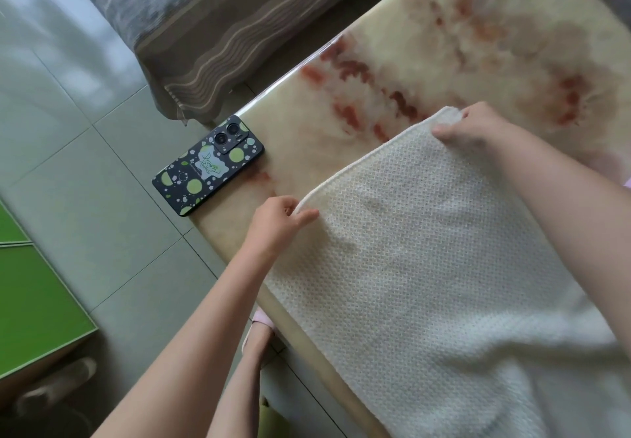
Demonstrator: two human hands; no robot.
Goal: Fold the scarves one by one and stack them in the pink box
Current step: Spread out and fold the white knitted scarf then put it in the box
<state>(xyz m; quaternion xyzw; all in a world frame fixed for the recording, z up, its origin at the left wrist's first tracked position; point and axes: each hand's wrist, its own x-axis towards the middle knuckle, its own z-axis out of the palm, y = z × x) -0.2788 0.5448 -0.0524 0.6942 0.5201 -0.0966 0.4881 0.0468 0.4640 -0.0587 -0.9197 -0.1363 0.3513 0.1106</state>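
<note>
A cream knitted scarf (430,267) lies spread on the marble-patterned table (392,38), reaching from the middle to the near right edge of the view. My left hand (278,220) pinches the scarf's far left corner near the table's left edge. My right hand (474,127) grips the far right corner, thumb on top of the cloth. Both corners are lifted slightly off the table. The pink box is not in view, except perhaps a pink sliver at the far right edge (626,183).
A phone (208,164) in a dark case with green dots lies at the table's left corner, close to my left hand. A striped fabric-covered seat (205,28) stands beyond the table. A green cabinet (30,301) is on the left over tiled floor.
</note>
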